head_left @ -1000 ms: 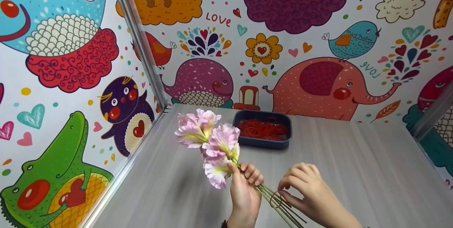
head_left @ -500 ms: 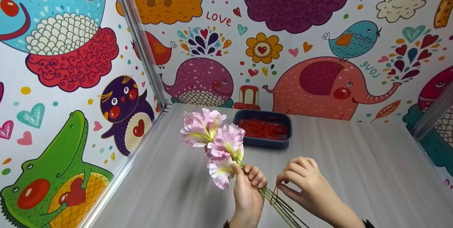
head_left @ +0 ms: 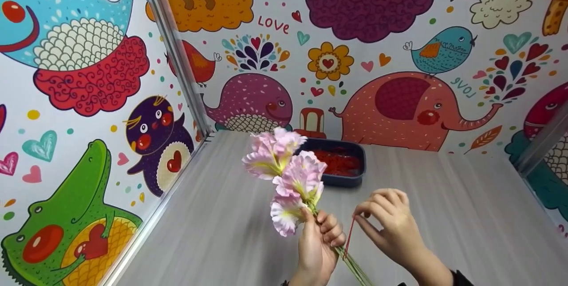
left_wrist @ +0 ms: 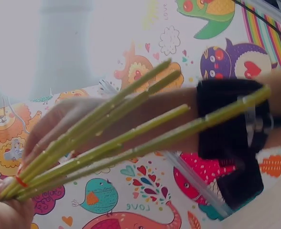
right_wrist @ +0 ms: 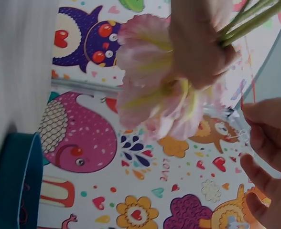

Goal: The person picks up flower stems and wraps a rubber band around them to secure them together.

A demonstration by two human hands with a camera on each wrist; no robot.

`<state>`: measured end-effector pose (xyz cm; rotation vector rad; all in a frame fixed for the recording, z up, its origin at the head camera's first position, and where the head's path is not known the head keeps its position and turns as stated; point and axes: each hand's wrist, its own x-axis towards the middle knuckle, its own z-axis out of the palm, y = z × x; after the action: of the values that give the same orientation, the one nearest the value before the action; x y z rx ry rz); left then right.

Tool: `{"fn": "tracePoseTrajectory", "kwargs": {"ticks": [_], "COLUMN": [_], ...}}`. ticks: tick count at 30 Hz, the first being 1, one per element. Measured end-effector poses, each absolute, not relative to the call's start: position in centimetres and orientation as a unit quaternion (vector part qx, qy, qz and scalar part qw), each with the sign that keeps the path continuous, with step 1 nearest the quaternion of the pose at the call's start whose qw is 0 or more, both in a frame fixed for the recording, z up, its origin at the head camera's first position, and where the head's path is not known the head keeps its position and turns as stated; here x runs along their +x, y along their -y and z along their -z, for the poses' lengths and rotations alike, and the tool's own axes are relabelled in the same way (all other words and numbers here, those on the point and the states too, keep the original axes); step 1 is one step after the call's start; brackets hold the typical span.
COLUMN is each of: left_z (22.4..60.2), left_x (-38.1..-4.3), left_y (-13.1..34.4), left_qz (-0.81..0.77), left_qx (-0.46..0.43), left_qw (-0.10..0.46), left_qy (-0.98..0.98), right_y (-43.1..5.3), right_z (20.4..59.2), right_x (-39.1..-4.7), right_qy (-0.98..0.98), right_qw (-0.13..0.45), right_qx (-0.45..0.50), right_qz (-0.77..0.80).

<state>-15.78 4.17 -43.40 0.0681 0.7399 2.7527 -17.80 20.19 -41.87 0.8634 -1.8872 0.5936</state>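
Note:
Pink and white artificial flowers (head_left: 299, 177) with yellow-green throats are bunched in my left hand (head_left: 317, 246), whose fingers curl round the upper stems. Below that hand the green stems (left_wrist: 131, 138) fan apart toward their cut ends. A thin red rubber band (head_left: 349, 238) loops round the stems close under the left hand. My right hand (head_left: 390, 228) pinches its other end between thumb and forefinger and stretches it taut, up and away from the stems. In the right wrist view the pinching fingertips (right_wrist: 250, 109) show beside the bunch.
A dark blue tray (head_left: 350, 182) holding many red rubber bands (head_left: 339, 161) stands on the grey wood-grain table (head_left: 443, 197), behind the flowers. Walls printed with cartoon animals close off the left and back. A black strap (left_wrist: 226, 119) circles the right wrist.
The flowers and left hand have moved right, now overlapping the tray's left side. The rubber band, a loose loop round the stems earlier, is drawn taut by the right hand, which has risen slightly.

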Motion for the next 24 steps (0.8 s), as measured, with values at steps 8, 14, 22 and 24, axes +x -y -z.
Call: {"fn": "tracePoseTrajectory", "kwargs": {"ticks": [8,14,22,24], "left_z": [43.5,43.2,42.9,42.9], "left_x": [-15.7,-16.5,-18.0,-18.3], "left_y": [-3.8,-3.7,-3.8,-3.9], "left_qz": [-0.96,-0.972,-0.99,-0.994], "left_qx": [0.088,0.032,-0.037,-0.036], "left_qw": [0.187,0.183,0.115,0.087], "left_qy": [-0.187,-0.147,-0.075,-0.059], "right_y": [-21.4,-22.4,-21.4,-20.6], "right_z": [44.5,47.7,53.0,54.0], "right_x": [-19.4,-20.5,-19.8,-19.4], "right_qy": [0.765,0.798,0.817,0.82], "right_qw": [0.552,0.548,0.525,0.518], "right_qx": [0.261,0.197,0.184,0.183], "right_qz": [-0.205,-0.152,-0.15,-0.161]}}
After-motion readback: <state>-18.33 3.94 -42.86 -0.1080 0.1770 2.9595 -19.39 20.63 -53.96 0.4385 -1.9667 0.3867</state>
